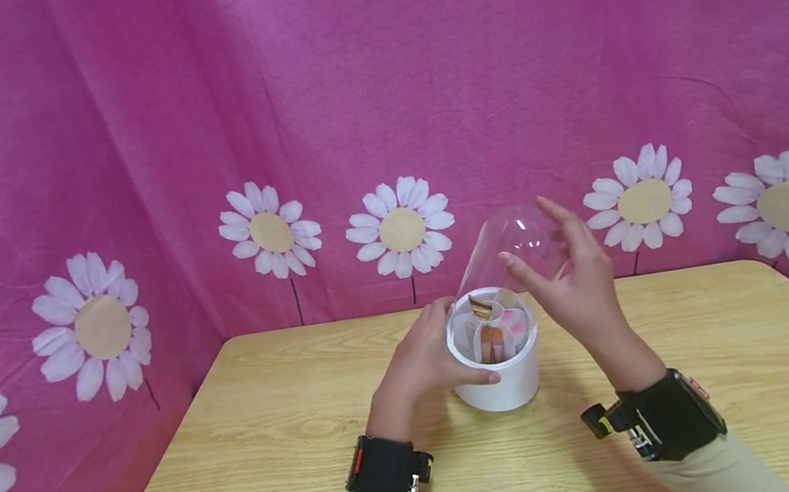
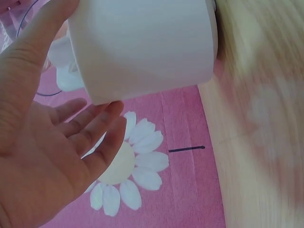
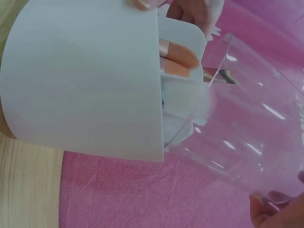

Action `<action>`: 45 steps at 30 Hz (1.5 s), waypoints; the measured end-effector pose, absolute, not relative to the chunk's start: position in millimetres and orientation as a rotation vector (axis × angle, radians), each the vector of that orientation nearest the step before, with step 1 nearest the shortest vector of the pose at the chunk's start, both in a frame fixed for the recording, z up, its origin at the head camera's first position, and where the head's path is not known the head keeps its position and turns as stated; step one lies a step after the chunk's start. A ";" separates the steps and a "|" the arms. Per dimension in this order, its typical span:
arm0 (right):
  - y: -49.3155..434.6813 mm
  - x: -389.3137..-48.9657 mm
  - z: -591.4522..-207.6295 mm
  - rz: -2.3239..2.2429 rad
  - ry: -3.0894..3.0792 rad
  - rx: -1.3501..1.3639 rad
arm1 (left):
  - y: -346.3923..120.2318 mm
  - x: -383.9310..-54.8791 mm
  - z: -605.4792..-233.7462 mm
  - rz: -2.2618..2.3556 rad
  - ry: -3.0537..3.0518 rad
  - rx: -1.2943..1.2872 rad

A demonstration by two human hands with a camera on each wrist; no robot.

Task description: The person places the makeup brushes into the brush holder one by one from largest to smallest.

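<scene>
A white round makeup brush holder (image 1: 501, 389) stands upright on the table. My left hand (image 1: 418, 358) grips it near the rim, thumb across the front and fingers round the left side. Inside, white compartments hold several makeup brushes (image 3: 179, 54), some with orange-brown bristles, and one has a fluffy white-and-pink head. My right hand (image 1: 585, 286) holds a clear dome lid (image 1: 490, 253) between thumb and fingers. The lid is tilted over the holder; in the right wrist view its open edge (image 3: 221, 61) slants across the brush tops, with its lower side close to the holder's rim.
The light wood table (image 1: 281, 464) reaches back to a pink cloth (image 1: 489, 56) printed with large white daisies. Black wrist straps (image 1: 391, 467) with small cameras sit on both forearms, above beige sleeves.
</scene>
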State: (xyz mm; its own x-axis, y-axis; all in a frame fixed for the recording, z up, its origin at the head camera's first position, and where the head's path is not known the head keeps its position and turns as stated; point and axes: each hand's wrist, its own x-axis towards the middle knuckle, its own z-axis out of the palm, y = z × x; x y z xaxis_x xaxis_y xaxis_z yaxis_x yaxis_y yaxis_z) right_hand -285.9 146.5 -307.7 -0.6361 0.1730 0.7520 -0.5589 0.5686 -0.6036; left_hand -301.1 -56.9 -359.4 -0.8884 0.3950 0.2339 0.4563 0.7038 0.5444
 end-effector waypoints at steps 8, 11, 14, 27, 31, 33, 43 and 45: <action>144.7 -281.0 -301.8 1.107 -2.001 0.341 | -60.1 -301.0 -357.9 -0.919 -2.787 -0.745; 144.6 -278.6 -299.2 1.108 -1.977 0.357 | -59.6 -301.6 -358.8 -0.883 -2.789 -0.741; 144.6 -278.0 -298.4 1.115 -1.939 0.369 | -59.0 -302.2 -359.8 -0.855 -2.790 -0.732; 146.3 -284.7 -305.9 1.115 -1.933 0.333 | -58.4 -301.6 -360.6 -0.831 -2.795 -0.722; 147.6 -286.0 -306.2 1.110 -1.922 0.335 | -58.3 -301.6 -360.6 -0.837 -2.802 -0.712; 148.7 -286.8 -305.6 1.110 -1.900 0.336 | -58.2 -302.0 -360.9 -0.836 -2.807 -0.705; 154.1 -288.7 -304.6 1.119 -1.861 0.300 | -58.4 -302.2 -361.0 -0.857 -2.809 -0.700; 153.6 -288.9 -305.6 1.127 -1.876 0.292 | -58.3 -302.2 -361.0 -0.865 -2.815 -0.693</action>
State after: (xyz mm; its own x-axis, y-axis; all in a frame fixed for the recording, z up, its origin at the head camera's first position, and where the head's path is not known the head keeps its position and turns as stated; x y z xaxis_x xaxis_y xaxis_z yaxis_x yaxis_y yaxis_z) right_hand -288.9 153.6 -305.6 -0.5672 0.2312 0.7905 -0.5895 0.5563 -0.5857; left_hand -302.2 -58.3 -361.0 -0.8887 0.3915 0.2386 0.4579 0.7324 0.5040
